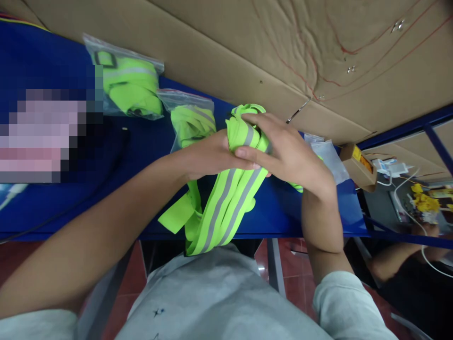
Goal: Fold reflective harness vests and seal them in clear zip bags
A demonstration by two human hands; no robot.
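Observation:
A neon-yellow reflective vest (226, 198) with grey stripes is bunched up above the blue table (53, 208), its straps hanging down towards my lap. My left hand (208, 155) is closed around the bundle from the left. My right hand (283, 151) wraps over its top from the right, fingers curled on the fabric. Both hands hold the same vest.
Two clear plastic bags with folded neon vests, a left one (127, 80) and a right one (191, 118), lie further back on the table. An empty clear bag (329, 158) and a small cardboard box (363, 166) sit to the right. Brown cardboard (283, 47) lines the back. Another person's arm (392, 262) shows at lower right.

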